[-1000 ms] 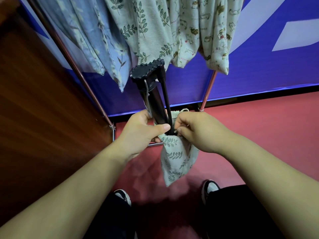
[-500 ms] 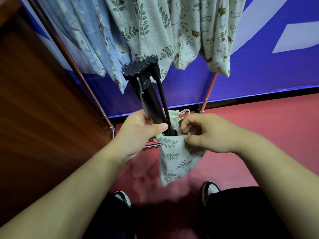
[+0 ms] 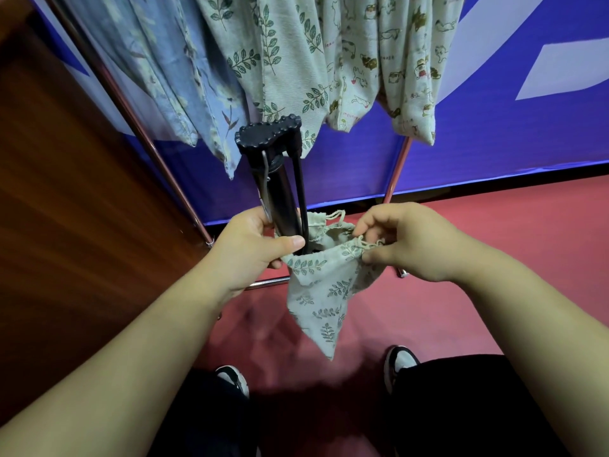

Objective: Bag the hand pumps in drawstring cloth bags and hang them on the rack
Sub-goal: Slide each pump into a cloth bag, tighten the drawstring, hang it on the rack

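A black hand pump (image 3: 276,179) stands nearly upright, its studded foot plate on top and its lower end inside the mouth of a cream leaf-print drawstring bag (image 3: 324,291). My left hand (image 3: 253,249) grips the pump's barrel and the bag's left rim just above the opening. My right hand (image 3: 405,242) pinches the right rim and drawstring, holding the mouth stretched wide. The pump's lower end is hidden in the cloth.
Several filled cloth bags (image 3: 286,61) hang from the metal rack (image 3: 158,159) above and behind. A brown wooden panel (image 3: 66,209) stands close on the left. Blue banner (image 3: 510,133) behind, red floor (image 3: 494,275) below, my shoes (image 3: 400,361) near the bottom.
My right hand has moved right and pulled the bag's mouth wide. The pump has tilted slightly and its foot plate sits a little further left.
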Motion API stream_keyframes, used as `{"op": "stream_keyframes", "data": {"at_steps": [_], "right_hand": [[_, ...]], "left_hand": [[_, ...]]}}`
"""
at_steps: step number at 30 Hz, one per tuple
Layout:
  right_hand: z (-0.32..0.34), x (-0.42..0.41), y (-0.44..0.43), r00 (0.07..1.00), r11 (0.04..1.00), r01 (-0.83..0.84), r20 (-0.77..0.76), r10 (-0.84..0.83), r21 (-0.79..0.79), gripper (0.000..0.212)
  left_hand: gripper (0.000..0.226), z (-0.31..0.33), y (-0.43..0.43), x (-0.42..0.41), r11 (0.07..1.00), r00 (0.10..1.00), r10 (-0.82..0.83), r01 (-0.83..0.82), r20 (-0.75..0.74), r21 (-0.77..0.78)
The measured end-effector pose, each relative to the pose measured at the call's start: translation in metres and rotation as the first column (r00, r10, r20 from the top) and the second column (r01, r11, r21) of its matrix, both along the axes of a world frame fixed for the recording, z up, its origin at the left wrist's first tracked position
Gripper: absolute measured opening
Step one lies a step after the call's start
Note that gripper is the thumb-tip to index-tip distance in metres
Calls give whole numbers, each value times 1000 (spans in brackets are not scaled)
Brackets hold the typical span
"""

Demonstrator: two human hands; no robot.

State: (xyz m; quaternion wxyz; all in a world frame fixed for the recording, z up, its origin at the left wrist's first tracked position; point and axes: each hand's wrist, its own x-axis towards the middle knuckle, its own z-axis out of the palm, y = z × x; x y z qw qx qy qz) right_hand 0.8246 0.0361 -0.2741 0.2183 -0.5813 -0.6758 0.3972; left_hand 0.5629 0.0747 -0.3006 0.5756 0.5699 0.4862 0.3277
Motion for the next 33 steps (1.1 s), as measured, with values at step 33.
{"op": "stream_keyframes", "data": {"at_steps": [33], "right_hand": [[5,-23,3,978,964,184,-135,-160,194,22]], "left_hand": [[48,-3,2,3,987,988,-147,149,47,-54]]}}
